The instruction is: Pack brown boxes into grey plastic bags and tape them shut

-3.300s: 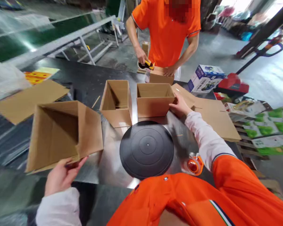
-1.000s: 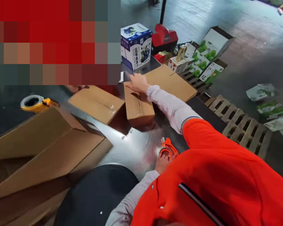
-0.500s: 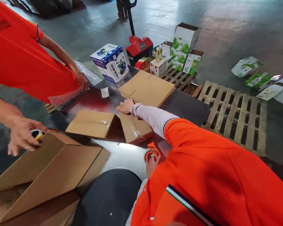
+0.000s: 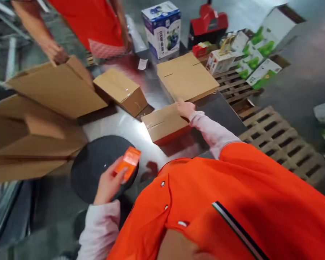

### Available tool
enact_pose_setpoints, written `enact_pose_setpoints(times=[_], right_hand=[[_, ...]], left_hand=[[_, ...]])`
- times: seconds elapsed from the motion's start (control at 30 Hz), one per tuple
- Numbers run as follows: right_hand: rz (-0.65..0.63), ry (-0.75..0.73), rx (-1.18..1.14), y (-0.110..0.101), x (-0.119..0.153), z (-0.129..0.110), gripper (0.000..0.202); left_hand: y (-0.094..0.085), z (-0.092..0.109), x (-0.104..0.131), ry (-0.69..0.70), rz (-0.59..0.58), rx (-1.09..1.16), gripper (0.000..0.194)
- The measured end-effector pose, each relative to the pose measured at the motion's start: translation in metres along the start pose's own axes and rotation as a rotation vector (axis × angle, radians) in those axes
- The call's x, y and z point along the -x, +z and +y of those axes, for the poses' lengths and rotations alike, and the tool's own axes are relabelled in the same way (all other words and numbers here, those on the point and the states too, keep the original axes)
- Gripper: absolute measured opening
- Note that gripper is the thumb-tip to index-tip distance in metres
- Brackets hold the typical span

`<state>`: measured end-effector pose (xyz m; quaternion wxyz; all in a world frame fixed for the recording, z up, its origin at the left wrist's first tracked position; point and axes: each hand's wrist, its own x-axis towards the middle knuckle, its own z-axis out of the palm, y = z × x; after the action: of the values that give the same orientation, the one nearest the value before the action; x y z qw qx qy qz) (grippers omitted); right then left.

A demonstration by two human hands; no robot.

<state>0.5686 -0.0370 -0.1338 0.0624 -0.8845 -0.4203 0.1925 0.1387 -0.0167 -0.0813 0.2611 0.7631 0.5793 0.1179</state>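
My left hand (image 4: 111,180) is closed around an orange tape dispenser (image 4: 128,162), held over a round black stool seat (image 4: 92,166). My right hand (image 4: 185,109) grips the right end of a small closed cardboard box (image 4: 165,122) on the dark tabletop, close to the stack of flat cardboard (image 4: 188,76). Another small box (image 4: 119,86), with shiny tape on it, lies to the left. A large open carton (image 4: 62,90) stands at the left, with a co-worker's hand (image 4: 56,53) on its upper edge.
A blue and white printed box (image 4: 162,32) stands at the table's far edge, beside a white label (image 4: 142,64). Behind are a red pallet jack (image 4: 208,23) and green and white cartons (image 4: 271,39). A wooden pallet (image 4: 284,141) lies at the right.
My left hand has lifted the tape dispenser off the table and moved it left. The small box under my right hand has turned. The co-worker's hand has come onto the large carton. The view has shifted.
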Motion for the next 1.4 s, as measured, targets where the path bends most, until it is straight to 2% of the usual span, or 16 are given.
enact_pose_setpoints(times=[0.07, 0.13, 0.27, 0.37, 0.43, 0.53, 0.6, 0.67, 0.77, 0.93, 1.03, 1.1, 1.17, 1.23, 1.3, 1.4], right_hand=[[0.006, 0.001, 0.061, 0.014, 0.023, 0.015, 0.059], [0.063, -0.014, 0.081, 0.024, 0.038, 0.027, 0.059], [0.149, -0.234, 0.010, 0.036, 0.047, 0.041, 0.064], [0.139, -0.331, -0.034, 0.039, 0.043, 0.044, 0.066], [0.152, -0.316, -0.049, 0.039, 0.041, 0.044, 0.066], [0.155, -0.301, -0.071, 0.040, 0.040, 0.045, 0.065], [0.154, -0.305, -0.086, 0.042, 0.039, 0.046, 0.064], [0.156, -0.310, -0.098, 0.044, 0.037, 0.047, 0.064], [0.171, -0.317, -0.125, 0.046, 0.032, 0.048, 0.064], [0.206, -0.307, -0.137, 0.050, 0.035, 0.048, 0.061], [0.249, -0.248, -0.199, 0.065, 0.053, 0.049, 0.058], [0.292, -0.198, -0.264, 0.078, 0.070, 0.051, 0.057], [0.314, -0.151, -0.308, 0.088, 0.086, 0.053, 0.058], [0.293, -0.094, -0.300, 0.087, 0.097, 0.055, 0.060], [0.264, -0.066, -0.223, 0.078, 0.104, 0.051, 0.062], [0.254, -0.233, -0.067, 0.064, 0.115, 0.025, 0.070]], left_hand=[[-0.028, -0.016, -0.001, -0.055, 0.081, -0.011, 0.059], [-0.056, -0.008, -0.028, 0.085, 0.168, -0.084, 0.071], [-0.080, 0.056, -0.105, 0.352, 0.300, -0.363, 0.075], [-0.056, 0.110, -0.133, 0.368, 0.350, -0.509, 0.060], [-0.024, 0.132, -0.135, 0.452, 0.231, -0.593, 0.052], [0.020, 0.144, -0.135, 0.611, -0.055, -0.678, 0.039], [0.031, 0.143, -0.143, 0.638, -0.159, -0.681, 0.023], [0.027, 0.140, -0.155, 0.606, -0.098, -0.651, 0.022], [0.020, 0.136, -0.166, 0.475, 0.140, -0.602, 0.045], [0.043, 0.122, -0.133, 0.401, -0.185, -0.669, 0.054], [0.040, 0.102, -0.088, 0.256, 0.044, -0.543, 0.058], [0.037, 0.088, -0.052, 0.050, 0.335, -0.426, 0.059], [0.048, 0.079, -0.019, -0.153, 0.483, -0.349, 0.062], [0.072, 0.077, 0.006, -0.240, 0.369, -0.333, 0.064], [0.097, 0.077, 0.019, -0.188, 0.134, -0.332, 0.064], [0.104, 0.073, 0.017, -0.104, 0.029, -0.340, 0.061]])
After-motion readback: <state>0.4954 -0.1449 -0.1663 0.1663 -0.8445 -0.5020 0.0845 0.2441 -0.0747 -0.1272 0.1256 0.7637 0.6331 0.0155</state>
